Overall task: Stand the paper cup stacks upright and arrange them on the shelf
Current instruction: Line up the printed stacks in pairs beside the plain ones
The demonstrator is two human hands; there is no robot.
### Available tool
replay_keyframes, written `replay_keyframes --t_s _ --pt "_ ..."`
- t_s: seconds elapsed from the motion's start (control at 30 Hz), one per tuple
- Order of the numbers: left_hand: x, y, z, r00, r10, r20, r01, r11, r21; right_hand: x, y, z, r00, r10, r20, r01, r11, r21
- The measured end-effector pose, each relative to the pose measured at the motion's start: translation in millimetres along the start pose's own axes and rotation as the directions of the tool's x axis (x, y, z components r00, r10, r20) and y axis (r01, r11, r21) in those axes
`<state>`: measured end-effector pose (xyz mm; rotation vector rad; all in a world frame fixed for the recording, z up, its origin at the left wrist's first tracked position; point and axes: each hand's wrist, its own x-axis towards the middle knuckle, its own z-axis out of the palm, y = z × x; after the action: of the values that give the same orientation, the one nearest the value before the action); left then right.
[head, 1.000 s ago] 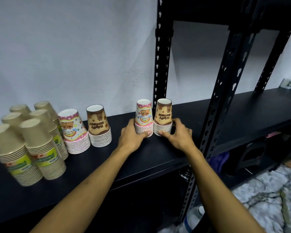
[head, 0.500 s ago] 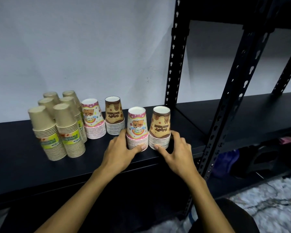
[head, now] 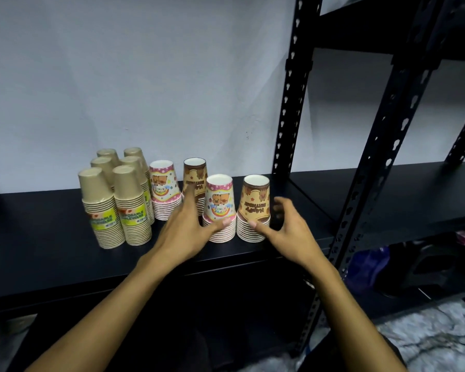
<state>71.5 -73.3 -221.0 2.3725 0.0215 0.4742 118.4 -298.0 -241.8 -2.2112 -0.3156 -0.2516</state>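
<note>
Two printed paper cup stacks stand rim-down near the front of the black shelf: a pink one and a brown one, side by side. My left hand lies against the pink stack's left side, thumb tip on its lower rims, fingers stretched out. My right hand is beside the brown stack, thumb tip on its rims, its blurred curled fingers a little off the stack. Behind stand a second pink stack and a second brown stack.
Several plain kraft cup stacks with yellow-green labels stand grouped at the left. Black perforated uprights rise at the back and front right. The shelf runs on to the right. A purple bag sits on a lower level.
Both hands slid the pink and brown stacks leftward towards the other stacks. Their grip has since loosened, and the right hand's fingers have come off the brown stack.
</note>
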Motion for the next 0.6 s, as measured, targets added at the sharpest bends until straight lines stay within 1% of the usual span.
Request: replay_keyframes --t_s 0.07,0.1,0.13,0.17,0.23,0.3,0.37,0.47,0.6 --pt "6 16 -21 0.989 0.117 -0.096 -0.112 0.992 0.058 9 -13 -13 0.995 -0.086 -0.041 0.085 0.996 -0.007" --pt "12 24 -31 0.978 0.175 -0.115 -0.167 0.983 0.081 14 -21 -18 0.989 -0.136 -0.051 0.134 0.99 -0.031" --pt "19 31 -39 0.971 0.218 -0.102 -0.208 0.973 0.095 19 -30 -22 0.983 -0.174 -0.052 0.171 0.984 -0.053" --pt "27 38 -45 0.966 0.248 -0.065 -0.24 0.964 0.117 25 -38 -24 0.98 -0.193 -0.047 0.19 0.979 -0.068" --pt "46 47 -53 0.96 0.274 0.059 -0.28 0.943 0.18 36 -52 -26 0.981 -0.195 -0.019 0.193 0.977 -0.086" --pt "63 50 -55 0.944 0.264 0.196 -0.307 0.92 0.243 46 -57 -26 0.985 -0.171 0.026 0.173 0.979 -0.105" --pt "75 48 -57 0.921 0.256 0.294 -0.347 0.88 0.324 52 -58 -25 0.986 -0.162 0.049 0.166 0.98 -0.11" --pt "82 44 -67 0.901 0.266 0.342 -0.395 0.828 0.397 55 -59 -20 0.983 -0.172 0.057 0.176 0.983 -0.055" --pt "82 38 -89 0.885 0.258 0.389 -0.42 0.802 0.424 57 -67 -4 0.977 -0.201 0.076 0.2 0.979 0.025"
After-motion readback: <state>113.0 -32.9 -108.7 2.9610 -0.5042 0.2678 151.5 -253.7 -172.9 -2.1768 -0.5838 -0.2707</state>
